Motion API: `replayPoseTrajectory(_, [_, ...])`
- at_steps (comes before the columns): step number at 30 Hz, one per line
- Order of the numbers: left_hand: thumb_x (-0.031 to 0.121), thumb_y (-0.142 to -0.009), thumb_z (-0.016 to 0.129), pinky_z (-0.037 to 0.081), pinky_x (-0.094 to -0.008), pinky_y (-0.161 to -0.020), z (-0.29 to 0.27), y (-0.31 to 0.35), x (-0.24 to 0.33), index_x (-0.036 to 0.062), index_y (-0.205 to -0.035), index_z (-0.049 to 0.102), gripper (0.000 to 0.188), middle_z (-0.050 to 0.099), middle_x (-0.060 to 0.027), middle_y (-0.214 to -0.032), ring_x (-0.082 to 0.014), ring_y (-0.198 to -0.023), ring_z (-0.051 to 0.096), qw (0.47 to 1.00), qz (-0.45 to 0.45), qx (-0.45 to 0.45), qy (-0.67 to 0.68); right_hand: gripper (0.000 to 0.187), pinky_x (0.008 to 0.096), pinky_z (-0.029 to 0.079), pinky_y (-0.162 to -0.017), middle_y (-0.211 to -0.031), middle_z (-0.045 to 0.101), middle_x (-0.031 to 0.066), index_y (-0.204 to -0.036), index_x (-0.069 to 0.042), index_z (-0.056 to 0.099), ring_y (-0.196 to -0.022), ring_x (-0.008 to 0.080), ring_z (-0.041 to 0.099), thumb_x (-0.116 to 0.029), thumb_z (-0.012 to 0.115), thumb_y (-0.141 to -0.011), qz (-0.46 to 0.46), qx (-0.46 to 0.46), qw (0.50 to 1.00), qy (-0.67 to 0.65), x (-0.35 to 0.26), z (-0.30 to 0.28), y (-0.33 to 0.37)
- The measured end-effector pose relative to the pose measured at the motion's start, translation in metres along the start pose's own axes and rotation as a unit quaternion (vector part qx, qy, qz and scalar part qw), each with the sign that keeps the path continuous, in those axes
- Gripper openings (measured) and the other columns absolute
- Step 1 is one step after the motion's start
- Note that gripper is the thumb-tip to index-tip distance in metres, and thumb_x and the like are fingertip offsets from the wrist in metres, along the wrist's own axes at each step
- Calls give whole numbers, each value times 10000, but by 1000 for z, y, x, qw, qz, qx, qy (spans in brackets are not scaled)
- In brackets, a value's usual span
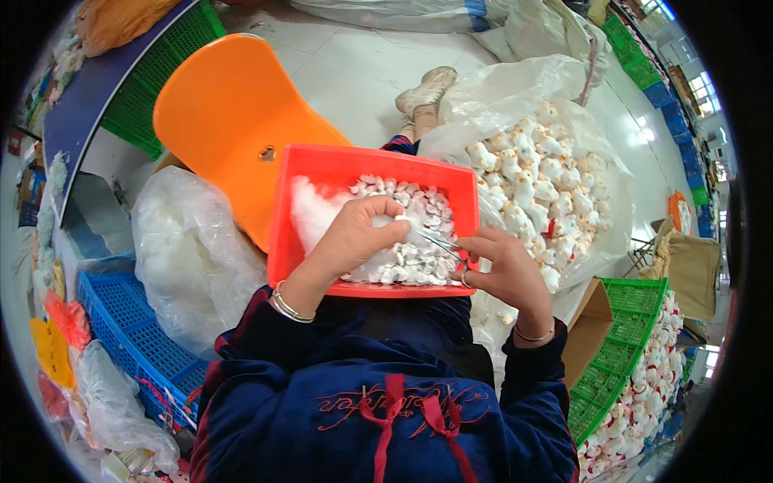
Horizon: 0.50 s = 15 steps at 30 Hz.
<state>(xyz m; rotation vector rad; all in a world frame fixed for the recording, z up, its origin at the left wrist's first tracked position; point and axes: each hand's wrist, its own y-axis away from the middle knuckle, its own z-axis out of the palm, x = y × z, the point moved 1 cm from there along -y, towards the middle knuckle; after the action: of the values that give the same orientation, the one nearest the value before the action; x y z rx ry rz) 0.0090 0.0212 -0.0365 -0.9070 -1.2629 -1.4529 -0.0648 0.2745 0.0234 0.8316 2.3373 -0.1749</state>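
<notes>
On my lap rests a red plastic tray (378, 158), with fluffy white stuffing (316, 211) on its left side and many small white fabric pieces (403, 267) on its right. My left hand (360, 232) is above the tray, thumb and fingertips pinching a small white piece (412, 221), partly hidden by the fingers. My right hand (507, 267) is closed around the looped handles of slim metal forceps (444, 244). Their tips point left and reach the white piece at my left fingertips.
Left of me are a clear bag of white stuffing (183, 249) and a blue plastic crate (149, 338). An orange chair (225, 113) stands ahead. At right lies an open plastic bag of small white plush toys (539, 185); nearer are a green crate (624, 338) and a cardboard box (586, 330).
</notes>
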Motion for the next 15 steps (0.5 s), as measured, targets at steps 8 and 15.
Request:
replayPoseTrajectory(8, [129,-931,682,502,-218,-692,3,-2,-5,17,-968,691,118,686,0,-875,-55,-757,615,998,28,38,39,454,427,480,-904,-984,671,109,-1139,-55,713,-1007,329,608,-193,855,-730,29,15,999,19,-4,0,-1])
replayPoseTrajectory(15, [140,-979,628,496,-195,-699,-3,-4,-1,43,-1011,700,125,708,-4,-903,-33,-772,615,978,8,85,190,700,397,456,-979,-1179,642,112,-1313,-48,604,-1098,301,605,-192,880,-686,28,201,978,-47,9,-17,6])
